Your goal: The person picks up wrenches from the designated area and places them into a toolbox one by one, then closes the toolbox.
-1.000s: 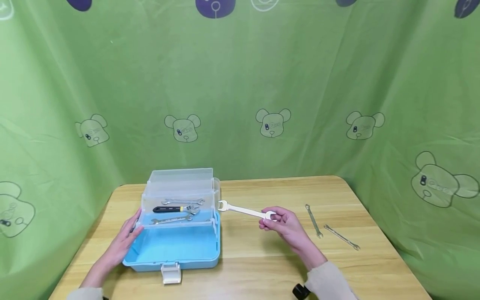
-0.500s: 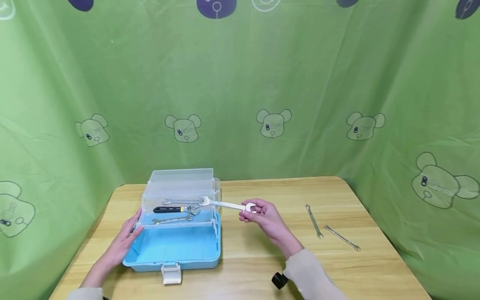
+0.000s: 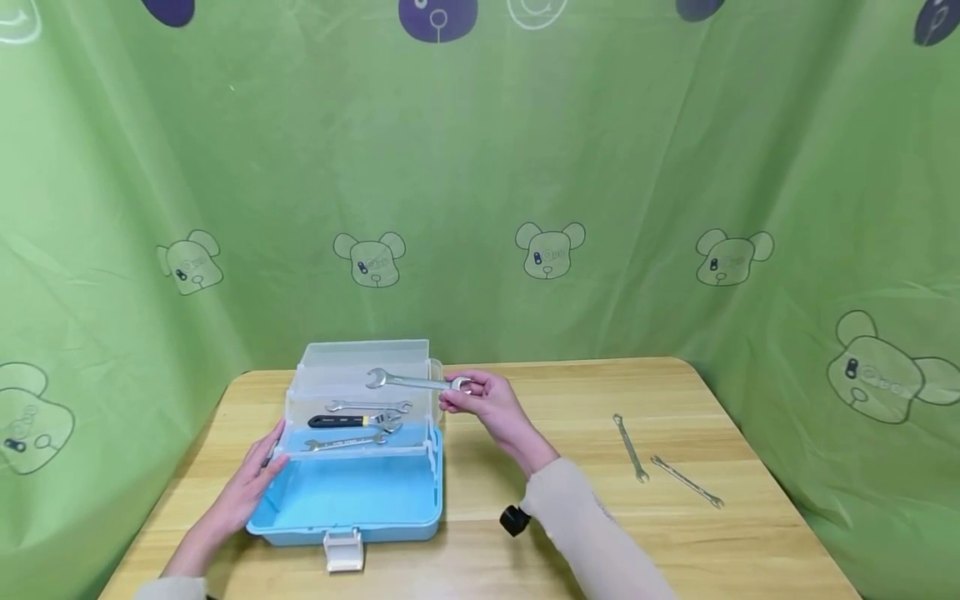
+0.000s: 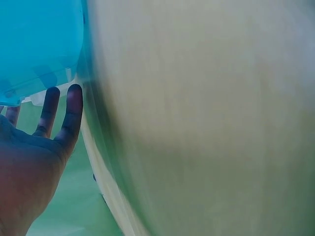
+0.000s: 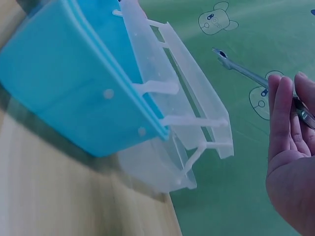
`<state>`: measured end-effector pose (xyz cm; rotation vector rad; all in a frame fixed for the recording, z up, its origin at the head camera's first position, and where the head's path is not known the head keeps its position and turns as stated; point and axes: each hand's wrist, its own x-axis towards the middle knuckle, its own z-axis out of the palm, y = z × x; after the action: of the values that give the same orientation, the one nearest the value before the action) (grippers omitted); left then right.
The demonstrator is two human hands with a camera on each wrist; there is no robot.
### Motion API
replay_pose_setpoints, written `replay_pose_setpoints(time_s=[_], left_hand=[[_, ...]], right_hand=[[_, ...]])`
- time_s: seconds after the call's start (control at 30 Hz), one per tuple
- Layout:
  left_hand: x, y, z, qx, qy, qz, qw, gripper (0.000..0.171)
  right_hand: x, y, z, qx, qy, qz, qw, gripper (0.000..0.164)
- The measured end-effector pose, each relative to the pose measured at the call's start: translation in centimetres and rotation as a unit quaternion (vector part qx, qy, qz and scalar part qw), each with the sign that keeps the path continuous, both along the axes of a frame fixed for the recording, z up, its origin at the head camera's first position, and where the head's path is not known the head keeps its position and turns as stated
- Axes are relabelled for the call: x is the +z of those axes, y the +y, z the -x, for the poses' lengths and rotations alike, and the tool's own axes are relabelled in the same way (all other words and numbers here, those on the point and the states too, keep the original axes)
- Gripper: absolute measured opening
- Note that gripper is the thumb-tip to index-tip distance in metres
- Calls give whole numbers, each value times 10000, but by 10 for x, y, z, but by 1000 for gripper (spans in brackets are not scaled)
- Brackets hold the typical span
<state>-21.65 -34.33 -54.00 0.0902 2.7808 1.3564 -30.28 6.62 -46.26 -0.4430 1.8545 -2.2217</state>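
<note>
My right hand [image 3: 489, 404] pinches one end of an open-end wrench [image 3: 412, 382], which hangs level above the clear upper tray of a blue toolbox [image 3: 356, 496]. The same wrench [image 5: 248, 73] shows beside the toolbox's hinged trays in the right wrist view. My left hand [image 3: 247, 483] rests against the toolbox's left side, its fingers [image 4: 73, 105] fairly straight along the blue wall. In the front clear tray [image 3: 300, 408] lie an adjustable wrench [image 3: 341, 422] with a black handle and two open-end wrenches, one behind it [image 3: 367, 407] and one in front [image 3: 341, 443].
Two thin wrenches, one upright-lying [image 3: 630, 448] and one slanted [image 3: 686, 482], lie on the wooden table [image 3: 570, 550] at the right. A white latch [image 3: 343, 550] hangs down at the toolbox's front. Green patterned cloth [image 3: 480, 167] surrounds the table.
My right hand has carried the wrench left and farther back, from beside the toolbox to above its trays. My left hand has stayed at the toolbox's side.
</note>
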Motion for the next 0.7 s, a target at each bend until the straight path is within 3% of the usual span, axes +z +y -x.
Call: replay_pose_setpoints(time_s=[0.47, 0.7], left_hand=[[1, 1, 0, 10, 37, 49, 10000, 69], [0, 2, 1, 46, -29, 54, 10000, 70]], right_hand=[[6, -36, 20, 43, -139, -27, 9999, 36], [1, -50, 26, 78, -209, 61, 9997, 36]])
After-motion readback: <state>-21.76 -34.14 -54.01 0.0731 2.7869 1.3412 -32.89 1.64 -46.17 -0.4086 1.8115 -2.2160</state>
